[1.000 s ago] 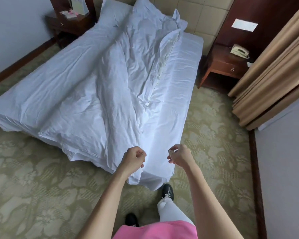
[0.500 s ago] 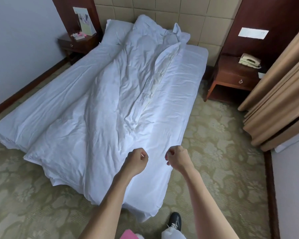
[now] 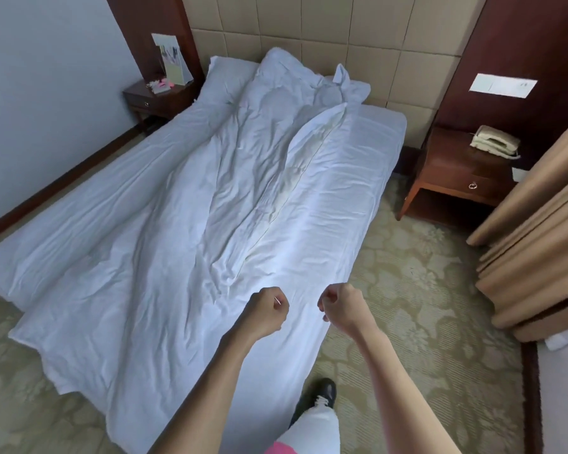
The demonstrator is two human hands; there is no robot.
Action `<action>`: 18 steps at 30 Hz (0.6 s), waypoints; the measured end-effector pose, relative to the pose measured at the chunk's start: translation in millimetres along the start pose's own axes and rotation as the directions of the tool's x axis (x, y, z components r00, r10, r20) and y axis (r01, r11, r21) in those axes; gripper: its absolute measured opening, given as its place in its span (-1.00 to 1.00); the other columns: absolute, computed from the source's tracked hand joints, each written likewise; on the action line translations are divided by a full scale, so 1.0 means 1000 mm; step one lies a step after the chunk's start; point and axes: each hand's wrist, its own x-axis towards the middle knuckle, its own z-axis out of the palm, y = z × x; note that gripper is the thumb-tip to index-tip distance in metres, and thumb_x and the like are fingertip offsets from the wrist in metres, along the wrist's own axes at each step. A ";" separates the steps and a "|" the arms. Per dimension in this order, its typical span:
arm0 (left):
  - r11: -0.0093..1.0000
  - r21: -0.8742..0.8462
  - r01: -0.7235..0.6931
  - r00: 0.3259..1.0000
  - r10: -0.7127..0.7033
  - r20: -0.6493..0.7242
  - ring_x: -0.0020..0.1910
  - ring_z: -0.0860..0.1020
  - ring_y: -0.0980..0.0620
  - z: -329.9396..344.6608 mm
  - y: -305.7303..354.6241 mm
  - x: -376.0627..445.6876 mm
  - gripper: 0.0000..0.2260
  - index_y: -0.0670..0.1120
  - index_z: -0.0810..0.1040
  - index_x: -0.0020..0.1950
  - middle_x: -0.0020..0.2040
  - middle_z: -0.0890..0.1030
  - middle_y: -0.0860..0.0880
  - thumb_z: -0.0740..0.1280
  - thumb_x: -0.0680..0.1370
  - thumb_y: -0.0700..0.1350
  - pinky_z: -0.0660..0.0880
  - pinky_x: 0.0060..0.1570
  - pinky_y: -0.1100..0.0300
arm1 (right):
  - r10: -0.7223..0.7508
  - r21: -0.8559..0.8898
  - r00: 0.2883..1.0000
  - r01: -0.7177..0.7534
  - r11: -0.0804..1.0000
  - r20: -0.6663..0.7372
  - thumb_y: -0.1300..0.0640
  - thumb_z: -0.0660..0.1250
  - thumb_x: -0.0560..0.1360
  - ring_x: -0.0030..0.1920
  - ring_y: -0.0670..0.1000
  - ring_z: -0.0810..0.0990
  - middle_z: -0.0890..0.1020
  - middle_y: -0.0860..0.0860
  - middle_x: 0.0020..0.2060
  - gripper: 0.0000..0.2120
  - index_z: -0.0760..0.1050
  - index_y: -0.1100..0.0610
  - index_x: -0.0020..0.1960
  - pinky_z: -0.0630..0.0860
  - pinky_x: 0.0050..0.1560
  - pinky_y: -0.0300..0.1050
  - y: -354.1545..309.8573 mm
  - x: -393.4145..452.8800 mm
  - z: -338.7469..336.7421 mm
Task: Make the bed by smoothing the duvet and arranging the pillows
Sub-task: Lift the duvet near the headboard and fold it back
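Note:
A crumpled white duvet (image 3: 184,244) lies lengthwise down the middle of the bed (image 3: 368,165), its right edge folded back in a long ridge. Its foot end hangs over the bed's end toward the carpet. Bare sheet shows on the right strip of the mattress. At the headboard, a white pillow (image 3: 227,77) lies at the left and another pillow's corner (image 3: 346,81) sticks up at the right, both partly under the duvet. My left hand (image 3: 266,311) and my right hand (image 3: 340,308) hover side by side above the duvet's foot end. Both have curled fingers with nothing visibly in them.
A dark wooden nightstand (image 3: 154,99) with a card and small items stands left of the headboard. Another nightstand (image 3: 459,172) at the right carries a telephone (image 3: 494,142). Beige curtains (image 3: 538,231) hang at the right. Patterned carpet surrounds the bed; my shoe (image 3: 322,393) is at its foot.
The view has lifted and come closer to the bed's foot. Both hands have risen over the duvet's foot end, still curled and close together.

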 end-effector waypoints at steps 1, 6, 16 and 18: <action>1.000 -0.022 0.016 1.000 -0.016 -0.020 -0.23 0.68 -0.09 0.000 0.005 0.015 -0.86 -0.12 0.54 -0.09 -0.14 0.67 -0.10 0.20 0.55 -0.15 0.42 -0.39 0.30 | -0.012 -0.027 1.000 0.012 1.000 0.026 0.29 0.10 0.45 -0.30 -0.01 0.70 0.68 -0.01 -0.29 -0.70 0.53 0.07 -0.31 0.60 -0.29 -0.06 -0.001 0.019 -0.006; 0.989 -0.126 0.081 0.992 -0.092 -0.089 -0.35 0.63 0.04 -0.005 0.023 0.081 -0.86 -0.14 0.53 -0.08 -0.16 0.67 -0.08 0.21 0.55 -0.12 0.40 -0.44 0.36 | -0.061 -0.132 0.992 0.075 0.988 0.109 0.29 0.11 0.44 -0.28 0.01 0.71 0.69 -0.01 -0.29 -0.69 0.54 0.04 -0.31 0.65 -0.20 0.01 -0.019 0.101 -0.030; 0.954 -0.284 0.095 0.972 -0.150 -0.179 -0.38 0.64 0.05 -0.033 0.124 0.238 -0.86 -0.13 0.56 -0.09 -0.19 0.68 -0.07 0.22 0.54 -0.14 0.44 -0.39 0.32 | -0.135 -0.232 0.970 0.181 0.956 0.200 0.26 0.14 0.49 -0.31 -0.06 0.69 0.68 -0.01 -0.22 -0.73 0.61 0.10 -0.17 0.65 -0.15 -0.07 -0.076 0.270 -0.137; 0.953 -0.292 0.074 0.975 -0.130 -0.178 -0.39 0.64 0.07 -0.035 0.146 0.262 -0.86 -0.14 0.55 -0.08 -0.18 0.68 -0.08 0.22 0.54 -0.14 0.39 -0.46 0.41 | -0.133 -0.261 0.969 0.186 0.947 0.208 0.25 0.15 0.49 -0.26 -0.02 0.70 0.69 0.01 -0.19 -0.74 0.60 0.07 -0.17 0.67 -0.09 -0.03 -0.077 0.297 -0.159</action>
